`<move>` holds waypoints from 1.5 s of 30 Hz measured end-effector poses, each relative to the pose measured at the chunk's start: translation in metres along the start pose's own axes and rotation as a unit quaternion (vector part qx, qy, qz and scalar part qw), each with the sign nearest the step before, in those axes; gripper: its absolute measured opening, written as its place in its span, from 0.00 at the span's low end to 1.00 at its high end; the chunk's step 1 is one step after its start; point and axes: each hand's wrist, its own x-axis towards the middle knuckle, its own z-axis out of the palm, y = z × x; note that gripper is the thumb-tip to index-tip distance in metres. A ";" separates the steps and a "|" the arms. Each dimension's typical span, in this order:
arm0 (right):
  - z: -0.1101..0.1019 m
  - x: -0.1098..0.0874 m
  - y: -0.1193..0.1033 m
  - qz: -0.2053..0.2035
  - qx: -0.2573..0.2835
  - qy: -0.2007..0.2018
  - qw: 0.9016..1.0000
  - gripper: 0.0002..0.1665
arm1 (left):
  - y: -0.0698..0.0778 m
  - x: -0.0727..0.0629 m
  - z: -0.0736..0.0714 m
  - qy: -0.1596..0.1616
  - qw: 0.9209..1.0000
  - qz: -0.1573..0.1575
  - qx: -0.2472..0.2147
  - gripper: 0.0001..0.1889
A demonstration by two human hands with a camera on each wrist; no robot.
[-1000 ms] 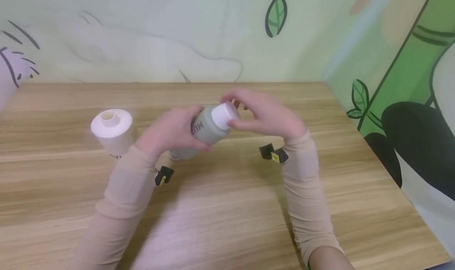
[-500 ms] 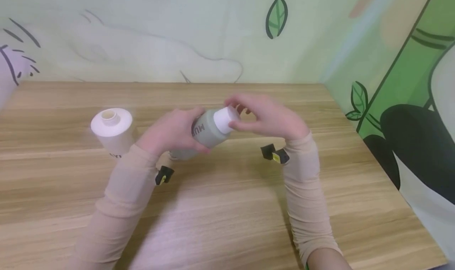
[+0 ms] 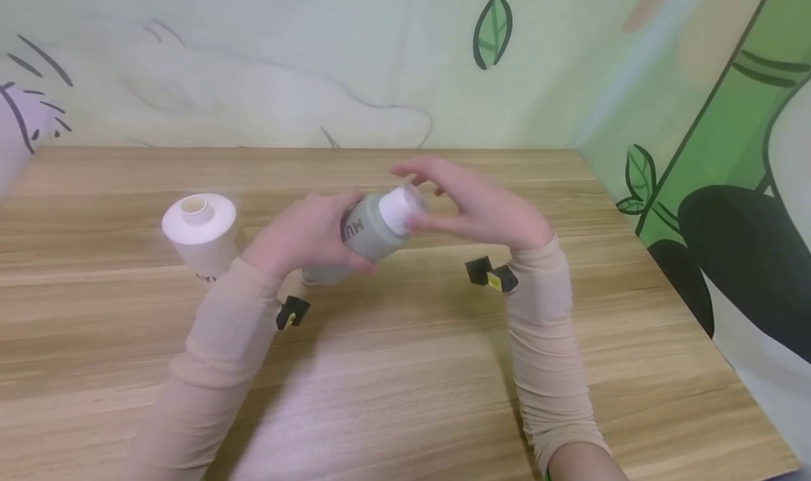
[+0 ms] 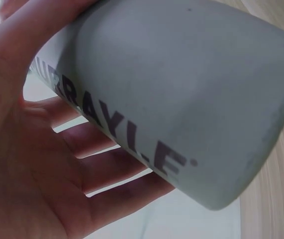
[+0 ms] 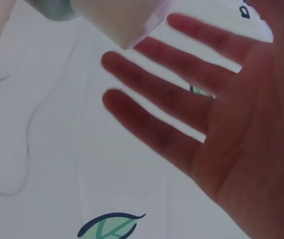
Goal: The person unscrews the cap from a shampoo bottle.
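My left hand [image 3: 304, 231] grips a grey-green bottle [image 3: 370, 231] around its middle, tilting it with the capped end up and to the right. Dark capital letters run along the bottle's side [image 4: 181, 79] in the left wrist view. On its end sits a white cap [image 3: 396, 210]. Beside that cap is my right hand [image 3: 488, 210], thumb tip at the cap's near edge and forefinger lifted over its far side. In the right wrist view the fingers of the right hand [image 5: 231, 119] stretch out nearly straight and spread, close to the cap [image 5: 122, 22]; the thumb is hidden there.
A white bottle [image 3: 199, 231] with a bare, uncapped neck stands on the wooden table [image 3: 380, 396], left of the left hand. Behind the table rises a painted wall [image 3: 253, 65], with another mural wall along the right side. Small black devices are strapped at both wrists.
The right fingers have shifted about the cap and now stand farther off its far side than half a second ago. The left hand and its bottle have barely moved.
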 end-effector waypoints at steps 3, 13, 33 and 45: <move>-0.001 0.000 0.001 0.035 -0.021 0.006 0.999 0.32 | 0.000 0.000 0.001 0.001 1.000 -0.001 0.000 0.47; 0.000 0.000 0.005 0.004 -0.055 0.014 0.998 0.28 | -0.002 0.001 0.001 -0.007 1.000 0.001 -0.001 0.47; -0.005 -0.002 0.003 0.084 -0.036 0.002 0.996 0.35 | -0.001 0.004 0.003 -0.003 1.000 -0.006 0.001 0.46; -0.003 -0.002 0.004 0.056 -0.061 -0.006 0.997 0.26 | -0.001 0.003 0.002 -0.003 1.000 -0.006 -0.001 0.43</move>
